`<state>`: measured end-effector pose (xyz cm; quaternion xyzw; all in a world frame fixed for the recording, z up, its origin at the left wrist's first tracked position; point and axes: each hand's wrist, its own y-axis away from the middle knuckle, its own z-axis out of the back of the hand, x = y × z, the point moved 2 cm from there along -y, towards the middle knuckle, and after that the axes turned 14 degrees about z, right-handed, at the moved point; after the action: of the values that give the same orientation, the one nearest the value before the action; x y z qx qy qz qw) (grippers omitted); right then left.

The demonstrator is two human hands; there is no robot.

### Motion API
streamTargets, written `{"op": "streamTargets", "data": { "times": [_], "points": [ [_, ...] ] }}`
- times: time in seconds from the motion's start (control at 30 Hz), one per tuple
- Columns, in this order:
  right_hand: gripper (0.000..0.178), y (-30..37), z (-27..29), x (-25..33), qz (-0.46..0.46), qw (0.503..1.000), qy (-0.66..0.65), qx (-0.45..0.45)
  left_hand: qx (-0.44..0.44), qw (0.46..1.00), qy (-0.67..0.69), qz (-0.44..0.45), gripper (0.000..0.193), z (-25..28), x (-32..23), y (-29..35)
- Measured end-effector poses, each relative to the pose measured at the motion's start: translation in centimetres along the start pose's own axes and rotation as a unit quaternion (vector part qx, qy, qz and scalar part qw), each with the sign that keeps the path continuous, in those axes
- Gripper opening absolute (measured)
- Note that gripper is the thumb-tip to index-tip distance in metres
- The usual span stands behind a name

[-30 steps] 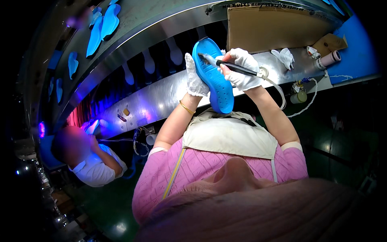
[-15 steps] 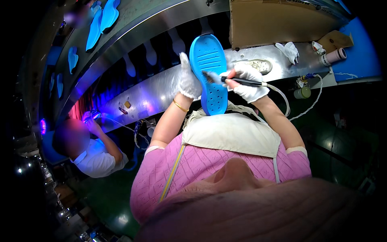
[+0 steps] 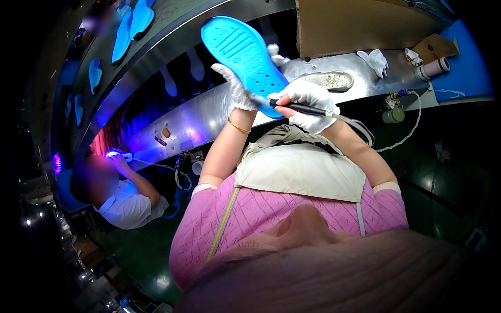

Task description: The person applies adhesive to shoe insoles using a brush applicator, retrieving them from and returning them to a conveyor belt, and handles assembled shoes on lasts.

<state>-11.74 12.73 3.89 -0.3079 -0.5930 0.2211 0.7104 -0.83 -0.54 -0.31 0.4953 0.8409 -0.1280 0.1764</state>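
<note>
Blue shoe sole (image 3: 242, 52) tilts at twelve o'clock from the chest, toe toward eleven. Fingers of the right hand (image 3: 315, 101) pinch a black-handled brush (image 3: 305, 108), its blurred tip at the heel's eight-o'clock edge; the left hand (image 3: 237, 88) is clamped around the sole from behind. Brushing seems the step in hand; the next move calls for a steady sole. Beyond, toward one o'clock, a pale shoe (image 3: 334, 80) rests on the bench (image 3: 182, 133).

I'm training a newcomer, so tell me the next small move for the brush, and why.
Probably draw the brush a little rightward along the near end of the blue sole. Its tip is at that end's left edge, close to the left hand, whose grip supports the sole; moving right would give that glove more room. The right hand already holds the handle.
</note>
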Motion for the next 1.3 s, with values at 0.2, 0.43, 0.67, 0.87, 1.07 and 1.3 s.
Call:
{"op": "streamTargets", "data": {
  "times": [0.2, 0.43, 0.67, 0.87, 1.07, 1.3],
  "points": [
    [0.01, 0.7, 1.0, -0.7, -0.128, 0.974, -0.147, -0.113, 0.097, 0.992, 0.055, -0.051, 0.113, -1.9, -1.3, -0.7],
    [0.013, 0.9, 1.2, -1.7, -0.277, 0.892, -0.323, -0.153, 0.156, 0.987, -0.019, -0.032, 0.12, -1.6, -3.0, -0.6],
    [0.016, 1.0, 2.0, -2.0, -0.164, 0.983, -0.08, 0.026, 0.044, 0.971, -0.233, 0.012, 0.128, 0.0, -3.6, -0.3],
    [0.016, 0.5, 2.9, -3.2, -0.359, 0.91, -0.176, 0.111, -0.072, 0.897, -0.428, 0.083, 0.118, 1.9, -4.2, -0.3],
    [0.011, -0.1, 2.2, -2.3, -0.181, 0.977, -0.033, 0.108, -0.04, 0.906, -0.382, 0.175, 0.107, -4.4, -3.6, -1.4],
    [0.011, -0.7, 2.8, -2.3, -0.232, 0.955, -0.161, 0.091, -0.102, 0.906, -0.359, 0.198, 0.082, -3.4, -3.0, -2.3]
  ]
}}
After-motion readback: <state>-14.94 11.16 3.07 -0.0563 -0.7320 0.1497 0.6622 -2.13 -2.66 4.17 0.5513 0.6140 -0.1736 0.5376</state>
